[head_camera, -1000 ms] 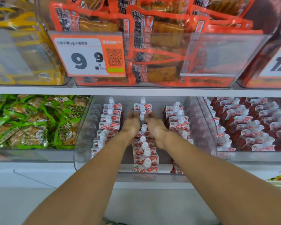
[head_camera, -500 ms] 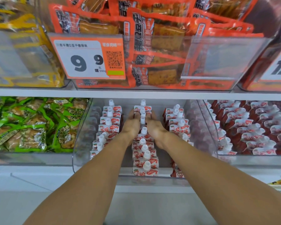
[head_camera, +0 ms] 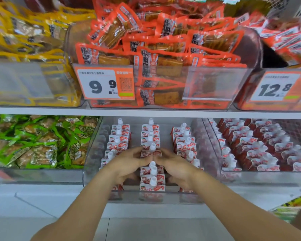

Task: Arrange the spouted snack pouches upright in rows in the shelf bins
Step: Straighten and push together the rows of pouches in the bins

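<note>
Fingers [head_camera: 137, 154] of both hands pinch one pouch [head_camera: 150, 153] among three rows.

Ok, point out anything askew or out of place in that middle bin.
The right row of pouches leans, its spouts tipping rightward and out of line, unlike the straight middle row. The left hand and right hand flank that middle row. Nothing looks spilled or damaged.

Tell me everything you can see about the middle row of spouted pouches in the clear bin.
The middle row of pouches runs front to back down the clear bin, between two similar rows. Each pouch is white and red with a white screw cap, looks like soft plastic, and stands upright. The left hand and right hand press against a pouch midway along from both sides.
</note>
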Action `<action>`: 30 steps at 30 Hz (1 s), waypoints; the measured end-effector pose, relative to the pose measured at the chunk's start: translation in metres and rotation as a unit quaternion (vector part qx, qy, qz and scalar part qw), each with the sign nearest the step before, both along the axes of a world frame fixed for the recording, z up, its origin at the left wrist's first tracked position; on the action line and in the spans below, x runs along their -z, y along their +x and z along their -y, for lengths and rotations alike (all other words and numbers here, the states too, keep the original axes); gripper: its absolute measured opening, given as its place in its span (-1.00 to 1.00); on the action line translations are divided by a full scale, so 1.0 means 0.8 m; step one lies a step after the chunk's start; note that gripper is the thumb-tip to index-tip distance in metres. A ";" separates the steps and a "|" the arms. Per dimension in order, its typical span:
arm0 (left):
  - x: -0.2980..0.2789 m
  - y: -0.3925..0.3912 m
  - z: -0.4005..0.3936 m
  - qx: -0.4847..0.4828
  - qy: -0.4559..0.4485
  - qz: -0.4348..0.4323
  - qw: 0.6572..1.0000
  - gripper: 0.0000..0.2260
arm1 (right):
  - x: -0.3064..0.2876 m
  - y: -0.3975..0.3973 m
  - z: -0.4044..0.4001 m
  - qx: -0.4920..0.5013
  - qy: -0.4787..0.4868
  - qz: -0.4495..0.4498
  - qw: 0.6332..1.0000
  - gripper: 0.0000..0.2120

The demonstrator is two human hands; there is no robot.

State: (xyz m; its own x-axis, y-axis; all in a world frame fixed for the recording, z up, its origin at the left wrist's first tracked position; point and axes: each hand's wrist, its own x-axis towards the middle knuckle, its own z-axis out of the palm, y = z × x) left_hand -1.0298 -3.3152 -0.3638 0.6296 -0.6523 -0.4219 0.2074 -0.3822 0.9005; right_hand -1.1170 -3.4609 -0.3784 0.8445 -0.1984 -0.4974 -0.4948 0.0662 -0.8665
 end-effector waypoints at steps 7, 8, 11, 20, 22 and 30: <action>0.001 -0.015 -0.019 0.095 0.013 0.055 0.994 -0.71 | -0.008 -0.024 0.007 -0.117 -0.025 -0.024 0.992 -0.69; 0.003 -0.015 -0.018 0.095 0.007 0.055 0.994 -0.71 | -0.009 -0.023 0.005 -0.117 -0.023 -0.022 0.993 -0.67; 0.008 -0.014 -0.019 0.093 -0.020 0.049 0.994 -0.73 | -0.007 -0.018 0.004 -0.122 -0.022 -0.035 0.992 -0.62; -0.015 -0.029 -0.078 -0.107 0.042 0.386 0.915 -0.73 | -0.071 0.011 -0.036 -0.076 -0.285 0.126 0.947 -0.59; -0.015 -0.028 -0.104 -0.221 0.049 0.488 0.843 -0.80 | -0.067 0.051 -0.069 -0.033 -0.236 0.128 0.963 -0.57; 0.029 -0.032 -0.164 -0.205 0.163 0.419 0.869 -0.86 | 0.012 0.180 -0.106 0.108 -0.083 0.041 0.990 -0.53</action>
State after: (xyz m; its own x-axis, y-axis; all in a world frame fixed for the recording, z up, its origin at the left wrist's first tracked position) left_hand -1.0554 -3.1843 -0.3874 0.9563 -0.2328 0.1772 -0.2910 -0.6935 0.6590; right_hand -0.9730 -3.3757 -0.3879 0.8098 -0.4510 -0.3752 -0.4127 0.0164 -0.9107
